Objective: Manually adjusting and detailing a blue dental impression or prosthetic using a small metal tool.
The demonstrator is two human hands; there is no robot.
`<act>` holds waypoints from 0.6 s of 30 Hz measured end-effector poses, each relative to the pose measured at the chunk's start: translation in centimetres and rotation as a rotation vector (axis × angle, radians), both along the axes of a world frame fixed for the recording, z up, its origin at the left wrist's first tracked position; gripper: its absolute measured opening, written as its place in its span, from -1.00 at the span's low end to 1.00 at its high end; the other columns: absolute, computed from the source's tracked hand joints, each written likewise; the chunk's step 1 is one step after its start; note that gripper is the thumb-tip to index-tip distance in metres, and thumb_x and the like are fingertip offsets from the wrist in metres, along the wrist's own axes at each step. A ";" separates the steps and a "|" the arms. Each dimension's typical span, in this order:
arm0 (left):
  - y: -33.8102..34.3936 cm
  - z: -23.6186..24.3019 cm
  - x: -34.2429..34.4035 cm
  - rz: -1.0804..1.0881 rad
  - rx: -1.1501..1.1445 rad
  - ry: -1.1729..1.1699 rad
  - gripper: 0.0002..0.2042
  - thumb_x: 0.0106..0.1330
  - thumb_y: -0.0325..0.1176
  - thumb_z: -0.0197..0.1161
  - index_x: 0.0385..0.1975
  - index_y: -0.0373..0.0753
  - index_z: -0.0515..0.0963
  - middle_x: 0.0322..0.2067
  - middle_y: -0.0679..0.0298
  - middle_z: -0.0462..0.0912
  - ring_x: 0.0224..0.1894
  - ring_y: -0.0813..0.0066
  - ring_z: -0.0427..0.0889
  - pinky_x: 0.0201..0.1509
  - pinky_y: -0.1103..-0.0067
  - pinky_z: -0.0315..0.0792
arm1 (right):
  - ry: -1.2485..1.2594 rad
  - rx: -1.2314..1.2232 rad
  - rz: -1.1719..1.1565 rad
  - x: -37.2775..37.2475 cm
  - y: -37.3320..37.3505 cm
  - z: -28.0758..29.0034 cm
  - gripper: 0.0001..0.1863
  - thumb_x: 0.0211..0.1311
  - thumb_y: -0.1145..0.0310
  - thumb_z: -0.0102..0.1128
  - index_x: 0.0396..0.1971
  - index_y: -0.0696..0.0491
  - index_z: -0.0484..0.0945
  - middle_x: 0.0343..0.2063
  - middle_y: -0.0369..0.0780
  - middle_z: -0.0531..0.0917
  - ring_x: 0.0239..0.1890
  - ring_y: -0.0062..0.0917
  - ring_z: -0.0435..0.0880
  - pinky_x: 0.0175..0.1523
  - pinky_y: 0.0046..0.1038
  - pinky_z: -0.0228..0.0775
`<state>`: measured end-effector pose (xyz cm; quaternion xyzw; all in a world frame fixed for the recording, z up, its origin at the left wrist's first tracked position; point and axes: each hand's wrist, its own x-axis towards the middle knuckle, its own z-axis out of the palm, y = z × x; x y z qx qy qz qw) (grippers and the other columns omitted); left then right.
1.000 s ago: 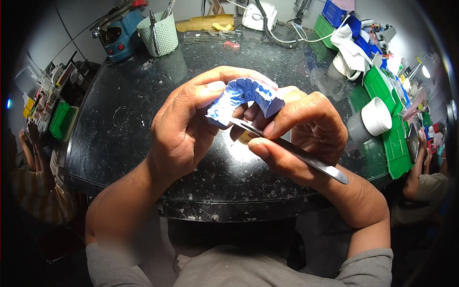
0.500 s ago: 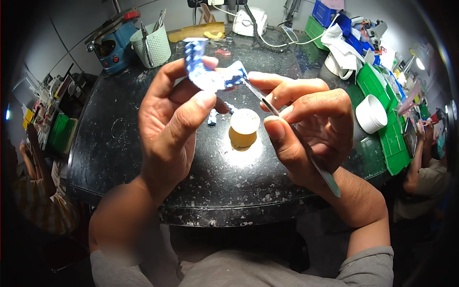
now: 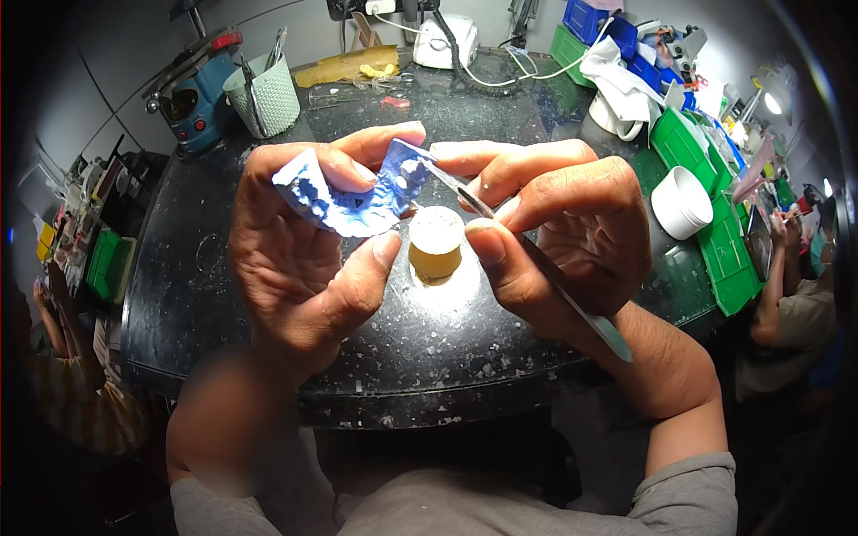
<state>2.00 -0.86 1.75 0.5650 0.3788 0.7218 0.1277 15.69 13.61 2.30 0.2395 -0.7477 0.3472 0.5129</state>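
Observation:
My left hand [image 3: 299,268] holds a blue horseshoe-shaped dental cast [image 3: 362,210], pinched between thumb and fingers. The cast's outer edge is bumpy and one arm of it rises toward my right hand. Closed on a slim metal knife [image 3: 581,304], my right hand [image 3: 572,214] keeps the tip at the upper right corner of the cast. The knife's flat, rounded end points down toward my right wrist. Below and between both hands stands a small round yellowish pot [image 3: 435,259] with a pale top, brightly lit.
A green mesh cup [image 3: 273,98] of tools and a blue machine [image 3: 192,112] stand at the back left. A white device [image 3: 445,43] is at the back. Green trays [image 3: 724,250] and a white tub [image 3: 682,204] lie at the right. People work on both sides.
My left hand has turned the cast and lowered it to the left; its broad face now shows. My right hand has moved slightly left, its knife tip still at the cast's corner.

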 end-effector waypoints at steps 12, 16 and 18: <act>-0.3 0.0 -0.2 0.067 -0.006 0.104 -0.57 0.13 -0.55 0.12 0.04 -0.21 0.26 0.13 -0.27 0.44 0.14 0.27 0.50 0.25 0.39 0.36 | -0.043 -0.005 0.013 0.1 0.0 0.0 -0.68 0.21 0.65 0.30 -0.14 0.19 0.35 -0.22 -0.04 0.54 -0.04 -0.16 0.68 0.15 -0.07 0.56; -0.3 0.0 -0.2 0.068 0.000 0.120 -0.56 0.11 -0.57 0.10 0.03 -0.23 0.26 0.13 -0.27 0.43 0.25 0.19 0.44 0.31 0.36 0.32 | -0.037 0.011 -0.011 0.0 0.0 0.0 -0.66 0.18 0.67 0.32 -0.15 0.19 0.35 -0.22 -0.04 0.54 -0.04 -0.14 0.69 0.12 -0.09 0.58; -0.3 0.0 -0.5 0.055 0.009 0.151 -0.56 0.09 -0.58 0.09 0.03 -0.23 0.25 0.12 -0.27 0.43 0.26 0.17 0.43 0.33 0.34 0.31 | -0.032 0.020 -0.015 0.0 0.1 0.0 -0.66 0.17 0.67 0.32 -0.15 0.19 0.35 -0.23 -0.04 0.55 -0.04 -0.13 0.70 0.11 -0.10 0.59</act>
